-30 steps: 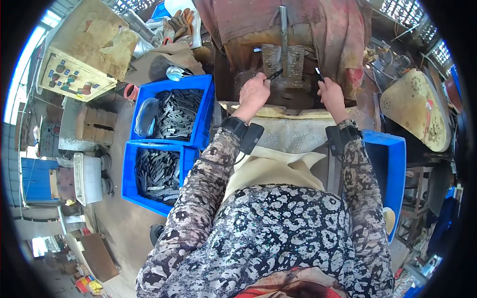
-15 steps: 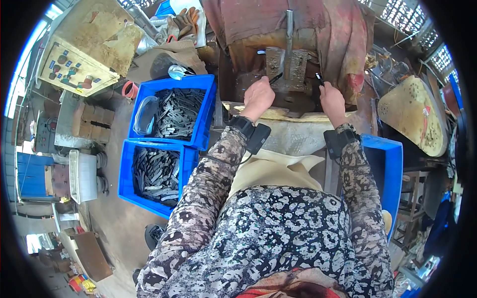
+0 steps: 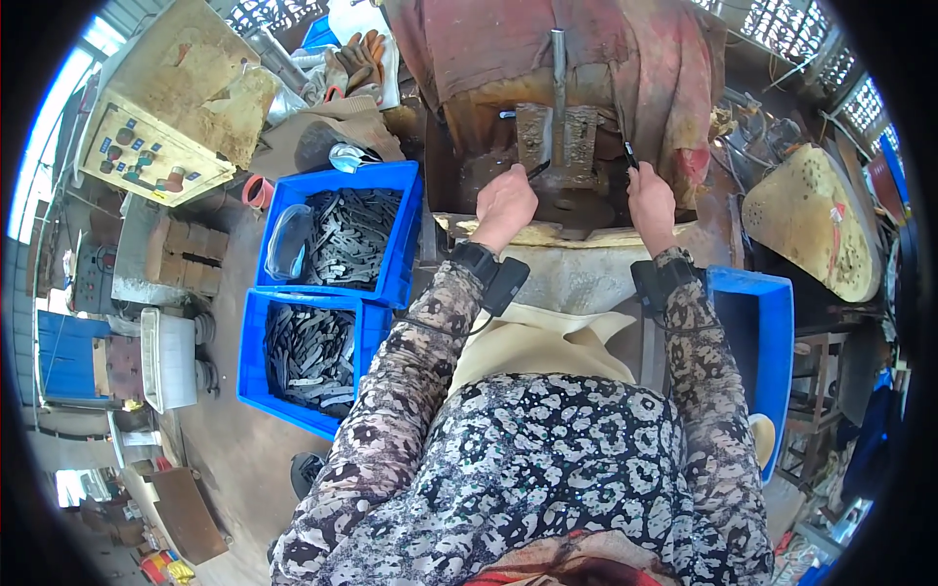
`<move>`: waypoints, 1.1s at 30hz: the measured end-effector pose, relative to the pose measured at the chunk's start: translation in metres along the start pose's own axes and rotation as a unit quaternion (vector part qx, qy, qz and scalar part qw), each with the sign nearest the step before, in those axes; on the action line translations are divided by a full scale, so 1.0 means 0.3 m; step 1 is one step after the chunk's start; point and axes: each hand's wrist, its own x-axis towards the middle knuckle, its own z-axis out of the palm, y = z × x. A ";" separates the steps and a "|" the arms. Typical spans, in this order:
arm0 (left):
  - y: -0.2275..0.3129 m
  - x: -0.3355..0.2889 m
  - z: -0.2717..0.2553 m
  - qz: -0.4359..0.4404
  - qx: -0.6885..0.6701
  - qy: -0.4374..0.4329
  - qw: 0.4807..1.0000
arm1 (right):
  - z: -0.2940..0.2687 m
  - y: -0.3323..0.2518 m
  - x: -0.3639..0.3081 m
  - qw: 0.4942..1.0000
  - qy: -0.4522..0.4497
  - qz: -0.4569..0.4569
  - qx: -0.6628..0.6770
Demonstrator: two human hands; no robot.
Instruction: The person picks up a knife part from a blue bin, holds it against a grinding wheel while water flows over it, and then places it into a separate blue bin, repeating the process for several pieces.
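My left hand is closed on the end of a narrow dark strip, whose tip points toward a wet, rough metal block in the open housing in front of me. A second dark strip sticks up from my closed right hand, beside the hanging cloth. An upright metal pipe stands over the block. To the left, two blue bins hold many similar dark, slightly curved strips. My fingertips are mostly hidden behind the hands.
A stained reddish cloth drapes the housing. Its worn front ledge lies below my wrists. A blue tub stands at right, near my forearm. A control box with knobs and brown gloves are at the far left.
My left hand has drawn slightly back toward me, with its strip lower and a bit farther from the pipe. My right hand stays almost in place. The whole view has shifted slightly.
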 end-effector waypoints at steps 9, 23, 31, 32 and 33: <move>0.004 -0.013 -0.003 0.004 -0.008 0.028 1.000 | -0.005 -0.003 -0.004 0.999 -0.007 0.023 0.046; 0.010 -0.009 -0.010 -0.009 0.022 -0.002 1.000 | -0.020 -0.017 -0.012 1.000 -0.005 0.011 0.020; 0.007 -0.008 -0.014 -0.001 0.021 -0.013 1.000 | -0.017 -0.018 -0.009 1.000 -0.018 0.013 -0.001; 0.013 -0.009 -0.017 -0.006 0.018 -0.015 1.000 | -0.015 -0.015 -0.009 1.000 -0.015 0.011 -0.002; 0.018 -0.010 -0.021 -0.010 0.015 -0.017 1.000 | -0.014 -0.013 -0.009 1.000 -0.013 0.010 -0.002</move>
